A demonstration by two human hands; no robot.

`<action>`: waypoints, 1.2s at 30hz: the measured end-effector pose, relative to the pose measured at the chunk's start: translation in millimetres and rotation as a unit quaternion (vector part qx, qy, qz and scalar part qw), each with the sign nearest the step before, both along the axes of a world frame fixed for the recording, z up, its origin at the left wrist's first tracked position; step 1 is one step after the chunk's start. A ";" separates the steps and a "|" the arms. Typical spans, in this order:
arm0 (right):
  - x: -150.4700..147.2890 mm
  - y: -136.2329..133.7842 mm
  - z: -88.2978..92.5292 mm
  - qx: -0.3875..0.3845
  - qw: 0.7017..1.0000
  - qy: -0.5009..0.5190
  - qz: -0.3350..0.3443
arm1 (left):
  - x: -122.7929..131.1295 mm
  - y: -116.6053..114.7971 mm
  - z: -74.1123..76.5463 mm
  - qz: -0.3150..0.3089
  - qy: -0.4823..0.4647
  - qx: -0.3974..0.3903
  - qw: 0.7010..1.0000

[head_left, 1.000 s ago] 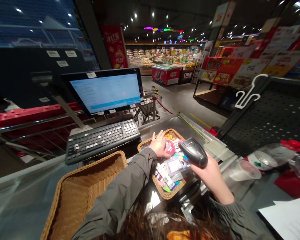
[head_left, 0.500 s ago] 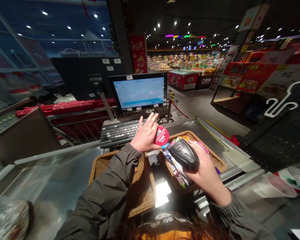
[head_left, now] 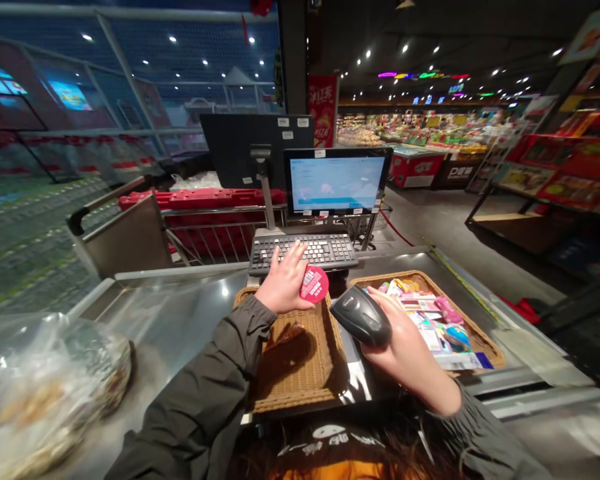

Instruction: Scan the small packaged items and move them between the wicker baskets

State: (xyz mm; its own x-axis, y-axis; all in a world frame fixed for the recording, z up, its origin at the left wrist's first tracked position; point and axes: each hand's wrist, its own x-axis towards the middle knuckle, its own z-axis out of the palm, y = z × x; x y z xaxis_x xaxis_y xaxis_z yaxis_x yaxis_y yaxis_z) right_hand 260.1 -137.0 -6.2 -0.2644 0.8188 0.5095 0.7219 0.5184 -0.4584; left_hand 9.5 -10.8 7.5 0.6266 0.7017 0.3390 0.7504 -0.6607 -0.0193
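Left hand (head_left: pixel 285 280): grip grasping red round pack (head_left: pixel 315 285), barcode visible, held above far end of left basket (head_left: pixel 293 402). Right hand (head_left: pixel 405 340): grip clenched around black scanner (head_left: pixel 363 317), head angled left, just beside pack. Wrapped snack (head_left: pixel 287 333) inside left basket. Right basket (head_left: pixel 473 323): mixed packets. Keyboard (head_left: pixel 330 248) beyond left hand. Clear plastic bag (head_left: pixel 45 393) on counter (head_left: pixel 175 320), near left.

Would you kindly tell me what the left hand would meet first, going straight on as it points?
Probably the keyboard, which shows behind the left hand, though depth is unclear.
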 end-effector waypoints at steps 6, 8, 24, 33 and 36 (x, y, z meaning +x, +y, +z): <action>-17.2 1.1 -8.9 -0.040 0.999 -0.013 0.012 | -29.1 0.5 -40.8 0.023 0.043 -0.085 0.995; -22.3 1.9 -14.0 -0.058 0.998 -0.027 0.020 | -34.2 1.3 -57.4 0.026 0.055 -0.115 0.991; -27.6 8.6 -38.0 -0.094 0.995 -0.026 0.016 | -33.4 1.7 -171.4 -0.007 0.179 -0.254 0.950; -34.9 10.0 -47.4 -0.115 0.991 -0.058 0.035 | -37.7 -7.3 -197.7 -0.013 0.199 -0.294 0.935; -33.9 9.6 -46.3 -0.117 0.991 -0.056 0.035 | -36.8 -9.4 -197.3 -0.006 0.215 -0.313 0.925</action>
